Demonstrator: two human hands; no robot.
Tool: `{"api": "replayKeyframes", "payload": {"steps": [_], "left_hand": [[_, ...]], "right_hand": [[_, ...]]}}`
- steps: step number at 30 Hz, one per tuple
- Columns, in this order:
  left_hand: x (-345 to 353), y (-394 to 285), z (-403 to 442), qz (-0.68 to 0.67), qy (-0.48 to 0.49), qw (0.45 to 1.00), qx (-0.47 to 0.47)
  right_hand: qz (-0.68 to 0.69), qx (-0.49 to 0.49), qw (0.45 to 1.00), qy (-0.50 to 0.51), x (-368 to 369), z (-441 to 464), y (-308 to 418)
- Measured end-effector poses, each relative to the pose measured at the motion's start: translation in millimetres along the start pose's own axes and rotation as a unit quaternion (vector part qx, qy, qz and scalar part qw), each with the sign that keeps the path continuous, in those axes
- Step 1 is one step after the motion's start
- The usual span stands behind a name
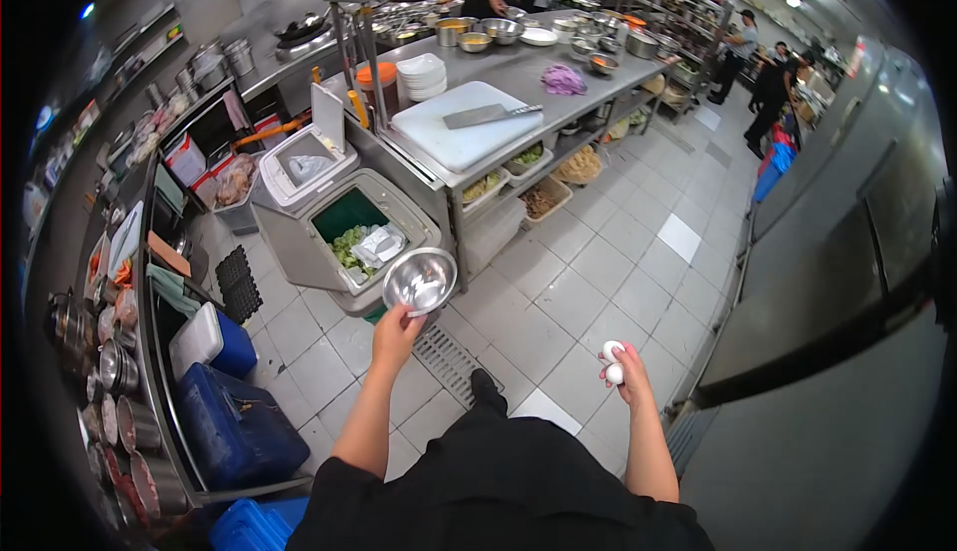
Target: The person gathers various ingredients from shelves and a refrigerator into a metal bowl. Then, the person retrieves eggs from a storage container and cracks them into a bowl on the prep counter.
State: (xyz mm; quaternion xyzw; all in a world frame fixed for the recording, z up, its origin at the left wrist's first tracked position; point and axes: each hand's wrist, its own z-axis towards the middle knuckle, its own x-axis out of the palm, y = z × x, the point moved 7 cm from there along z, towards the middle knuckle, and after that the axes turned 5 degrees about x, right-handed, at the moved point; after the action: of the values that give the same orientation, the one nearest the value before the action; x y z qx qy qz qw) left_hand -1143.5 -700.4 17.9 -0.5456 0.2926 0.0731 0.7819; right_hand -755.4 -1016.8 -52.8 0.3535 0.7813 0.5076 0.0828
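Observation:
My left hand (397,330) grips the rim of a shiny metal bowl (421,282), whose inside shows nothing in it. The bowl is beside an open bin (411,214) holding green leafy scraps (349,249) and crumpled white material. My right hand (628,367) is closed around white eggs (613,352), two of which show between the fingers. Beyond the bowl, a cleaver (478,116) lies on a white cutting board (439,137) at the near end of the steel counter.
Steel refrigerator doors (847,252) line the right side. A floor drain (446,357) lies by my foot. Blue coolers (234,431) stand at lower left. A person (736,53) and others are at the far right; another person's hands (498,3) are behind the counter.

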Motion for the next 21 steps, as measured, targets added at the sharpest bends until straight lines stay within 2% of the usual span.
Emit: {"api": "replayKeyframes", "payload": {"steps": [1, 3, 8, 12, 16, 21], "left_hand": [[0, -5, 41, 0.003, -0.024, 0.999, 0.036], [3, -9, 122, -0.016, -0.047, 0.998, 0.047], [24, -16, 332, 0.093, -0.097, 0.983, 0.124], [48, 22, 470, 0.172, -0.093, 0.979, 0.055], [62, 51, 557, 0.201, -0.107, 0.974, 0.011], [74, 90, 622, 0.227, -0.131, 0.964, -0.037]], "right_hand": [[0.002, -0.012, 1.0, 0.006, 14, 26, 19], [0.007, 0.008, 1.0, 0.009, 34, 67, 36], [0.017, 0.048, 0.999, -0.014, 39, 136, 57], [0.059, 0.035, 0.996, -0.06, 23, 190, 89], [0.063, 0.019, 0.996, -0.058, 23, 269, 133], [0.028, 0.003, 0.998, 0.053, 80, 409, 218]]}}
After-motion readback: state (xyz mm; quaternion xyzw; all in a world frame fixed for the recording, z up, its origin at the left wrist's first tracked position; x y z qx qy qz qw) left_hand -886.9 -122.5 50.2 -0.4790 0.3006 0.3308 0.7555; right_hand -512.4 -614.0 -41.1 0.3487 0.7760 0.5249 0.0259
